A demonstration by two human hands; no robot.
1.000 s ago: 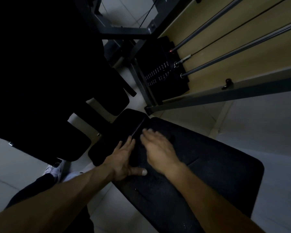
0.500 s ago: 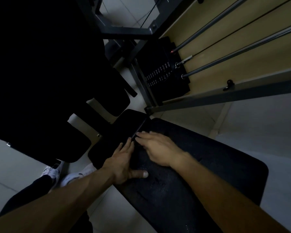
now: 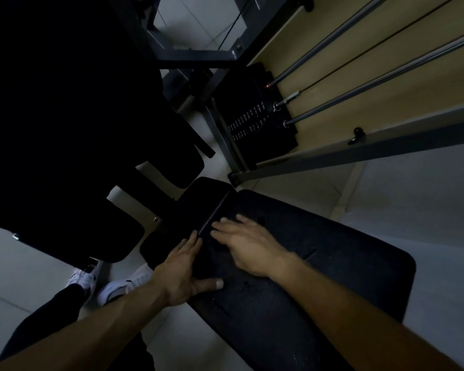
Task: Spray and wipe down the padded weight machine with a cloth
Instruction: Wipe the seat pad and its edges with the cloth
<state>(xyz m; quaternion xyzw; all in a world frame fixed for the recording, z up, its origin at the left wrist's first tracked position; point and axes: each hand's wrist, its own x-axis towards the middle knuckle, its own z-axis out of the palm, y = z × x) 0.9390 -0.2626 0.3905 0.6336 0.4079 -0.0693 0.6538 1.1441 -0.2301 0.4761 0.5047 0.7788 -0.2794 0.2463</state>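
The black padded seat [image 3: 332,277] of the weight machine runs from the centre to the lower right. A smaller black pad [image 3: 198,199] adjoins its far left end. My left hand [image 3: 182,274] rests flat on the seat's left edge with the thumb spread across the padding. My right hand [image 3: 247,245], blurred by motion, lies flat on the seat with straight fingers pointing left toward the seam between the pads. A dark crumpled patch shows under its fingers; the light is too dim to tell whether it is a cloth. No spray bottle is in view.
A large black pad [image 3: 65,129] fills the upper left. The weight stack [image 3: 255,116] with its guide rods [image 3: 359,84] stands behind, and a grey frame bar [image 3: 359,153] crosses at right. My white shoes [image 3: 83,277] stand on the pale tiled floor at lower left.
My right hand has turned and slid left across the seat, its fingers now close to my left hand's fingertips. The left hand has stayed in place.
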